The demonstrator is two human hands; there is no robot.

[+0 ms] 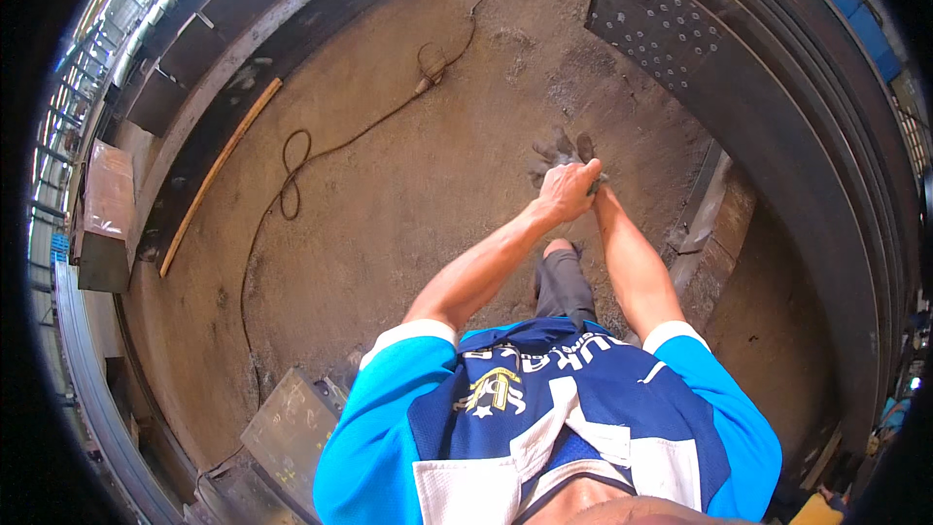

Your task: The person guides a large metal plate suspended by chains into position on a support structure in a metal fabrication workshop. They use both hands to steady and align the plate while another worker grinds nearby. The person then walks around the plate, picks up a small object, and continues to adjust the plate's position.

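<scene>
In front of me, my two hands meet above the brown floor. My left hand (568, 191) is bare and closed around the cuff of a dark grey work glove (585, 147), near the right wrist. The glove is on my right hand (556, 150), whose fingers point away from me and are spread apart. The left hand partly covers the palm and wrist of the gloved hand. My right forearm comes in from the lower right and passes behind the left hand. No glove shows on the left hand.
A long dark steel plate (739, 87) with many holes leans at the right, beside a steel beam (714, 243). A cable (360, 136) winds over the floor. At the left are a wooden strip (219, 175) and a large beam (253, 58). A metal box (292, 428) stands near lower left.
</scene>
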